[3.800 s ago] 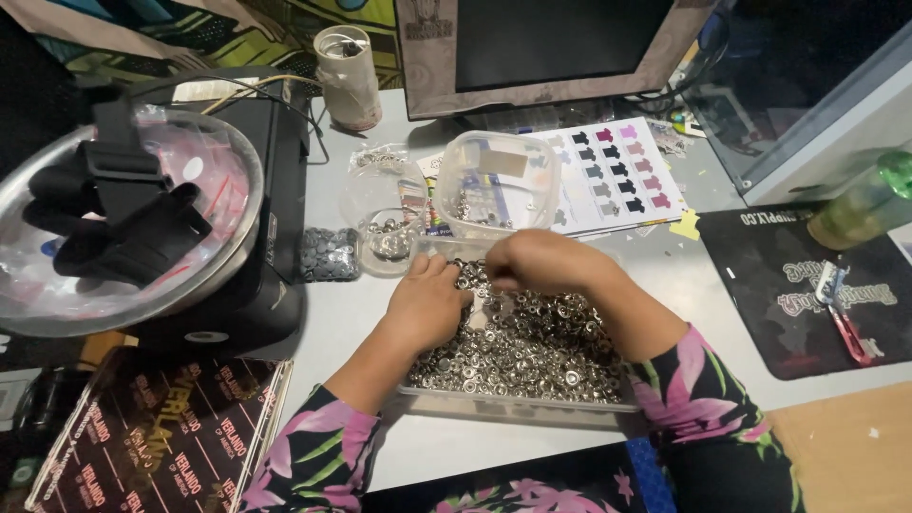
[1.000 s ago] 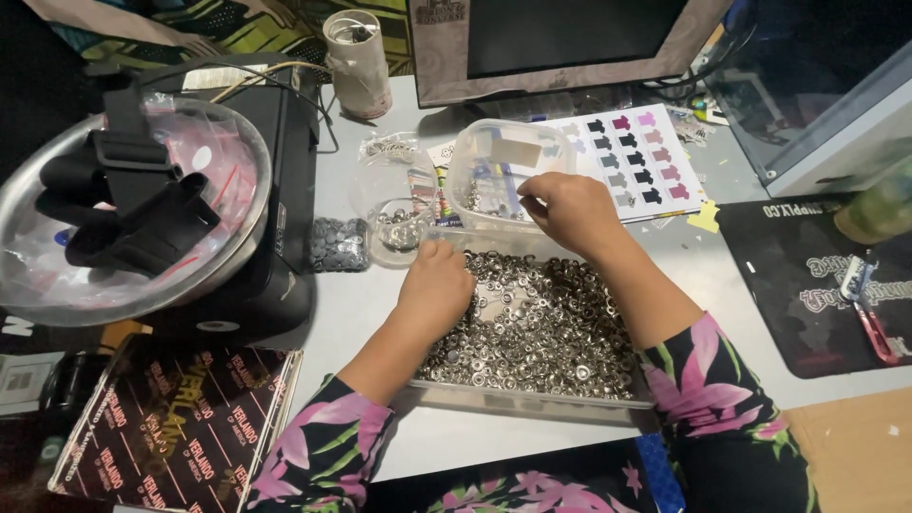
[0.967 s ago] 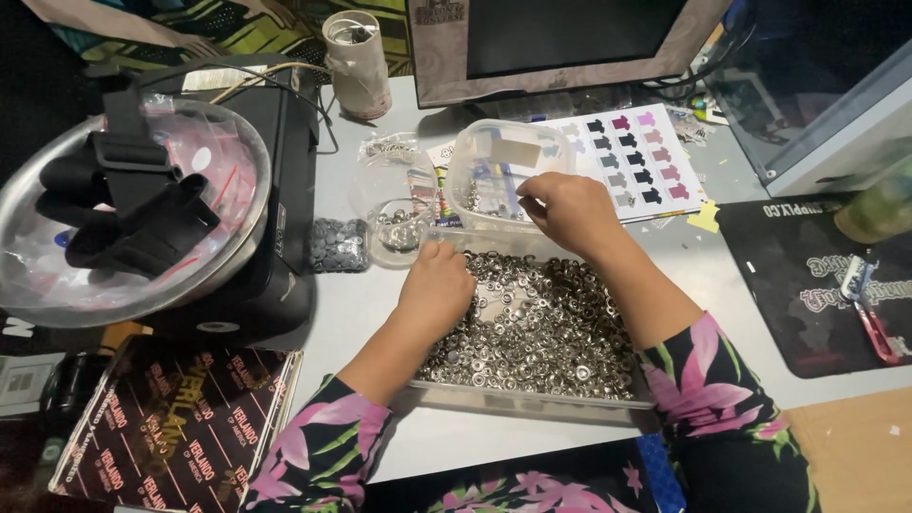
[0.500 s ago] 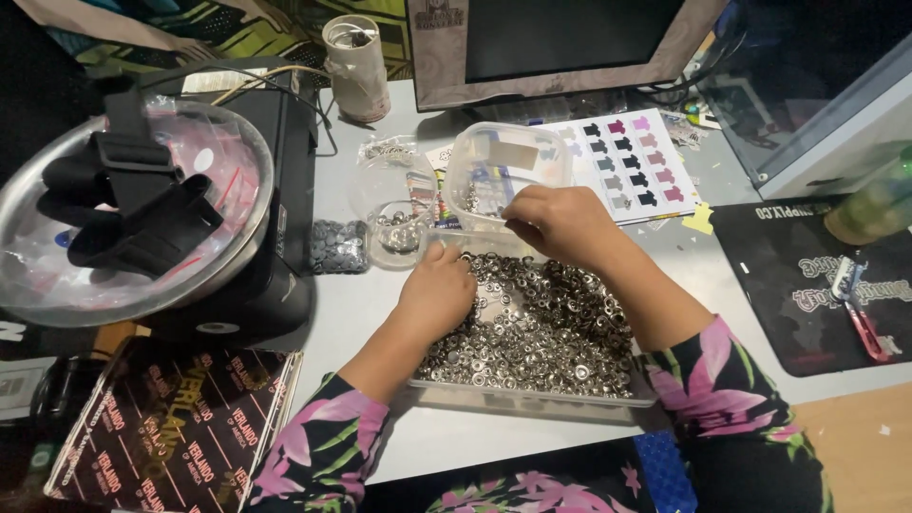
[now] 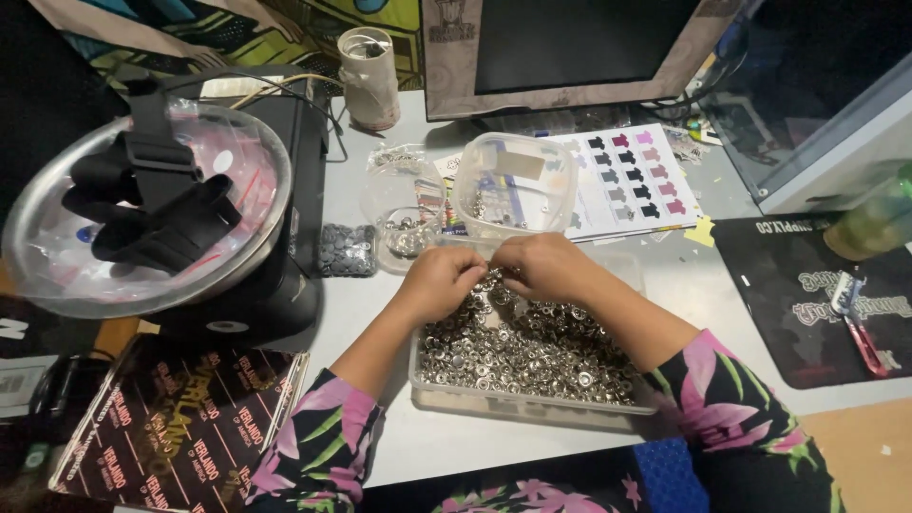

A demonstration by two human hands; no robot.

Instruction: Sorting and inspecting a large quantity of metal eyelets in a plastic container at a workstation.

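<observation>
A clear rectangular tray (image 5: 446,389) full of small silver metal snap pieces (image 5: 532,347) sits on the grey table in front of me. My left hand (image 5: 439,282) and my right hand (image 5: 541,266) meet over the tray's far edge, fingertips pinched together around a small silver piece between them. Just beyond my hands stands a clear square plastic tub (image 5: 508,185) with a few pieces inside. A small clear cup (image 5: 404,237) with some silver pieces stands to its left.
A black machine with a round metal bowl (image 5: 142,209) and a black strap fills the left side. A colour chart sheet (image 5: 632,180) lies behind the tub, a monitor (image 5: 570,47) and a tape roll (image 5: 369,76) at the back, a black mat (image 5: 817,285) on the right.
My right hand has come back from the square tub to the tray's far edge and now meets my left hand, which shifted slightly up.
</observation>
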